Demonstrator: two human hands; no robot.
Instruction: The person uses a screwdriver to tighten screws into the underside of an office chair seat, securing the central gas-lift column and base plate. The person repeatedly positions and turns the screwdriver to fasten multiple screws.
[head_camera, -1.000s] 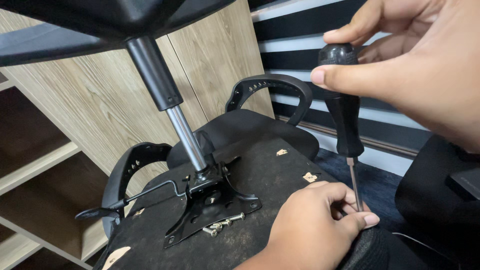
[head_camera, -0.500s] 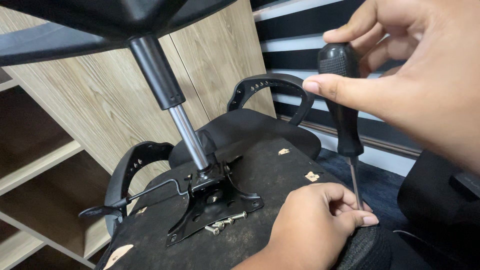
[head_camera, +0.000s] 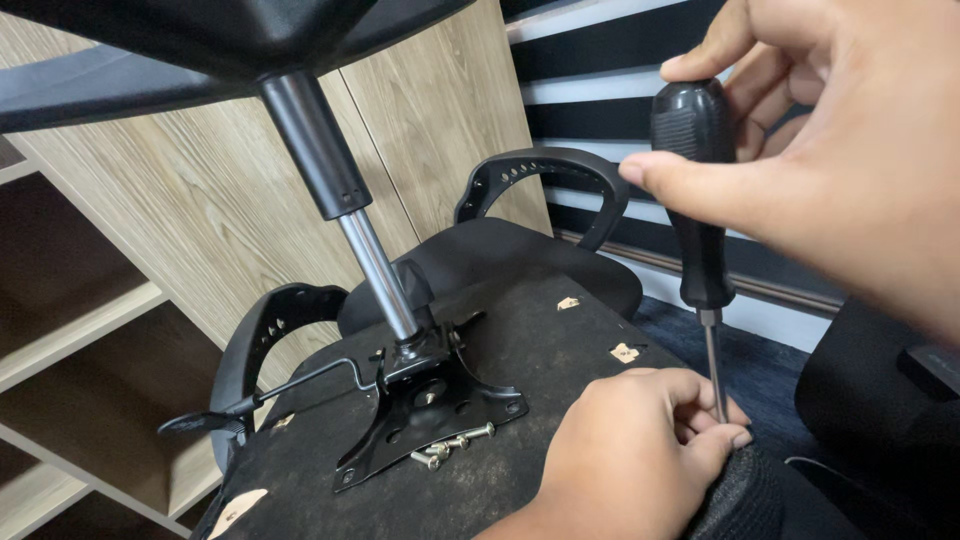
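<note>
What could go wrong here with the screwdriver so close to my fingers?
The screwdriver shaft runs down between the left hand fingertips, so a slip could jab them. The right hand grips only the handle top, which may let it wobble. The loose screws by the metal plate could roll off the upturned seat.

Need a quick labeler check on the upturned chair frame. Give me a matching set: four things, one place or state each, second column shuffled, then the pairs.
Things:
1. screwdriver
2. loose screws
3. gas lift column
4. left hand

Places or states:
A. lying in a small pile beside the black mounting plate
B. upright, handle gripped by the right hand
C. standing tilted out of the mounting plate
D. resting on the seat underside, fingers pinched around the screwdriver's shaft

Pairs: 1-B, 2-A, 3-C, 4-D
</note>
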